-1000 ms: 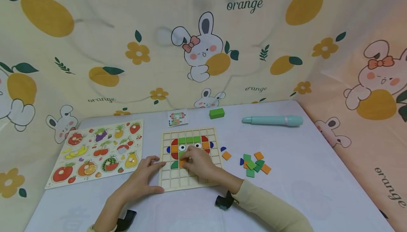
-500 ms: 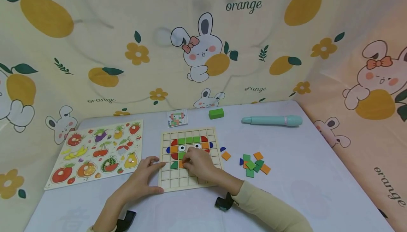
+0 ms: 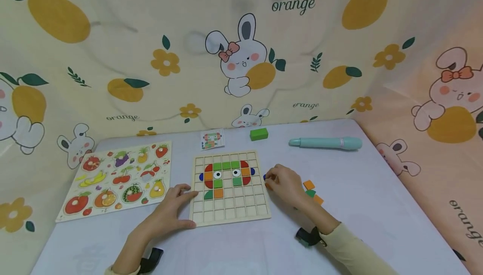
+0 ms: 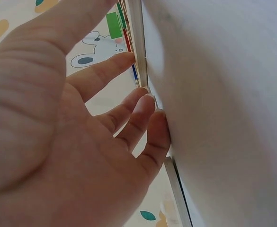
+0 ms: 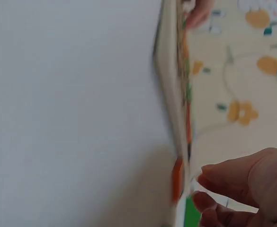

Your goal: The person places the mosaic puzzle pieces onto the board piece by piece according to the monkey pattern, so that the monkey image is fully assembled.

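Observation:
A wooden grid board carries red, green, orange and blue tiles, plus two eye tiles, laid out as a face. An orange square tile and a green quarter-round tile lie lower left in its grid. My left hand rests with spread fingers and thumb at the board's left edge. Right of the board, my right hand reaches low over loose tiles, covering some. A blue half-round tile peeks out at its fingertips. In the right wrist view, thumb and finger are apart near an orange tile.
Loose orange and green tiles show beyond my right hand. A fruit puzzle board lies at left. Along the back are a pattern card, a green block and a teal pen.
My right hand has left the orange tile in the grid and moved right, off the board to the loose tiles. The left hand stays at the board's edge.

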A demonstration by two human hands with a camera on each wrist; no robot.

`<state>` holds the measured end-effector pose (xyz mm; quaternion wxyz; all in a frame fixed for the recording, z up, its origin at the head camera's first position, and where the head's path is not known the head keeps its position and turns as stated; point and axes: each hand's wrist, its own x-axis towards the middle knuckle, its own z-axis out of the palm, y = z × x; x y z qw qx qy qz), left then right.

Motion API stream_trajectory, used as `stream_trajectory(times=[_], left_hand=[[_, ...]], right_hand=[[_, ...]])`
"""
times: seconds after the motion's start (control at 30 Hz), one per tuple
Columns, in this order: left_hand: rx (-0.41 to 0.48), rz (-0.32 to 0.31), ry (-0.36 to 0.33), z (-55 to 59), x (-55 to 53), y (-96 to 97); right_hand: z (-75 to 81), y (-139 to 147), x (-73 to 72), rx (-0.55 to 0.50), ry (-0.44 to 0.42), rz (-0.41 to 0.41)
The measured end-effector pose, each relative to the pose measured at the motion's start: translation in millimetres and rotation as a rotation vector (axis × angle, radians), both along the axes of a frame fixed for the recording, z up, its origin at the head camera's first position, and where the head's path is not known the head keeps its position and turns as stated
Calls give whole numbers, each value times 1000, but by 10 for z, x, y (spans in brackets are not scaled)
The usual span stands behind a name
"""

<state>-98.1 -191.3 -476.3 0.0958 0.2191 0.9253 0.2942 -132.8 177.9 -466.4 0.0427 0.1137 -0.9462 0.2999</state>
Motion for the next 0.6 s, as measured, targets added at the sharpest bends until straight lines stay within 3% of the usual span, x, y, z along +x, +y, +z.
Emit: stream_trajectory(times=[0.2, 0.6], left_hand=[[-3, 9, -7, 10, -3, -5], [5, 7, 1, -29, -5, 2]], right_hand=[[-72, 256, 15, -10, -51, -26], [-99, 187, 54, 35, -30, 38]])
